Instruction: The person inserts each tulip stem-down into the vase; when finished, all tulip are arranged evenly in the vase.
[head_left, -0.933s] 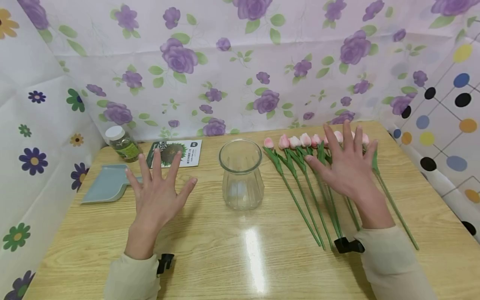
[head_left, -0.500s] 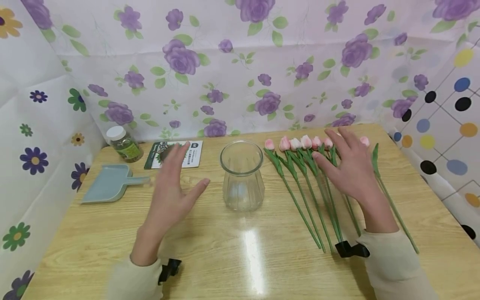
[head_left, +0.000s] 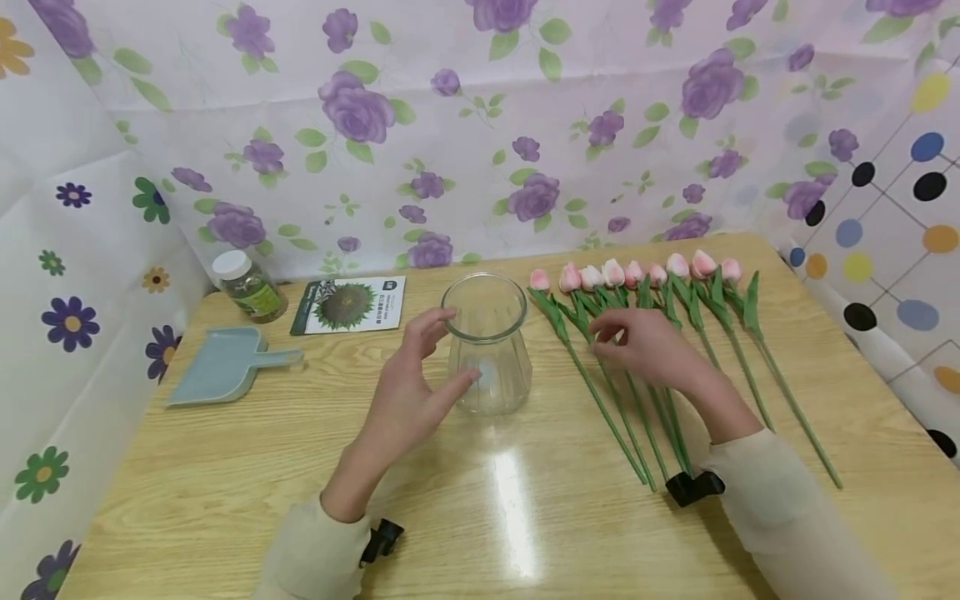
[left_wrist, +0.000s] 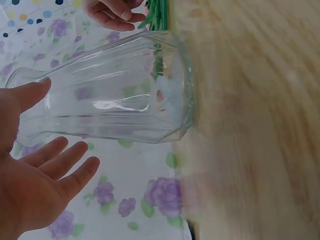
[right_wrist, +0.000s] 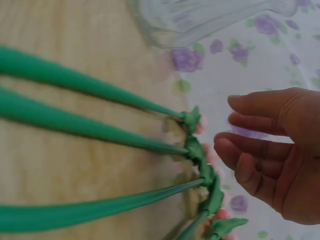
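A clear glass vase [head_left: 491, 367] with a wide rim stands upright on the wooden table. My left hand [head_left: 408, 392] is at its left side, thumb in front and fingers near the rim, spread around the glass without gripping it. In the left wrist view the vase [left_wrist: 115, 95] lies between thumb and fingers. Right of the vase, pink and white artificial tulips [head_left: 592, 350] lie in a fanned row, blooms toward the back. My right hand [head_left: 652, 350] hovers over their stems, fingers loosely bent and holding nothing; the right wrist view shows a gap between thumb and fingers.
At the back left are a jar [head_left: 251, 287] with a white lid and a sunflower seed packet [head_left: 345, 304]. In front of them lies a grey-blue dustpan [head_left: 225, 367]. A floral curtain [head_left: 450, 167] hangs behind the table [head_left: 247, 483].
My left hand has moved right, from beside the dustpan to the vase. My right hand has drawn left and lower over the tulips, its spread fingers now bent. Vase and tulips stay put.
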